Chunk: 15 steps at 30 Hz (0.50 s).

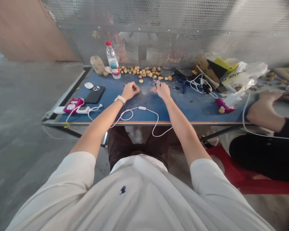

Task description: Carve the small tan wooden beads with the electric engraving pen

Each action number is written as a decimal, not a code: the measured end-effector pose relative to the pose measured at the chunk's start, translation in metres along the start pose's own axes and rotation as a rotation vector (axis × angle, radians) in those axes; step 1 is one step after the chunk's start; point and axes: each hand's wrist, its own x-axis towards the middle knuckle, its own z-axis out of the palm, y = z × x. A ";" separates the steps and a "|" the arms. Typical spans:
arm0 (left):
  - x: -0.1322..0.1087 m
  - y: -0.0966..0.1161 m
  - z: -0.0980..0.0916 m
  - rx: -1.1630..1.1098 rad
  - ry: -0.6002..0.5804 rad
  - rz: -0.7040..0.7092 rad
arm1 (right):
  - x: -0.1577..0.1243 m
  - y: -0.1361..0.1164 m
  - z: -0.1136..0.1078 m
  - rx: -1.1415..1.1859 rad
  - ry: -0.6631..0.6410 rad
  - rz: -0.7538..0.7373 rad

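Note:
My left hand [130, 90] rests on the blue table [188, 106] with its fingers curled round a small tan round piece I can barely see. My right hand [162, 90] is closed in a pinch on a thin tool whose tip points up and left. Between the two hands lies a small orange scrap [153, 90]. A row of several tan round nuts or beads [144, 72] is spread along the table's far side, just beyond both hands.
A water bottle [113, 64] stands at the back left. A black phone [94, 94], white earbud case [89, 85] and pink power strip [73, 105] lie left. A white cable [144, 109] crosses the front edge. Another person's arm [267, 110] is at the right, beside bags [240, 75].

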 end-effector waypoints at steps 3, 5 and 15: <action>0.000 -0.003 -0.002 -0.020 0.004 0.006 | -0.004 0.000 -0.009 -0.002 -0.078 0.110; -0.001 -0.003 -0.005 -0.011 0.002 0.010 | -0.007 -0.003 -0.014 -0.023 -0.125 0.104; -0.005 0.003 -0.022 0.058 0.001 0.007 | -0.012 -0.011 -0.024 0.054 -0.246 0.043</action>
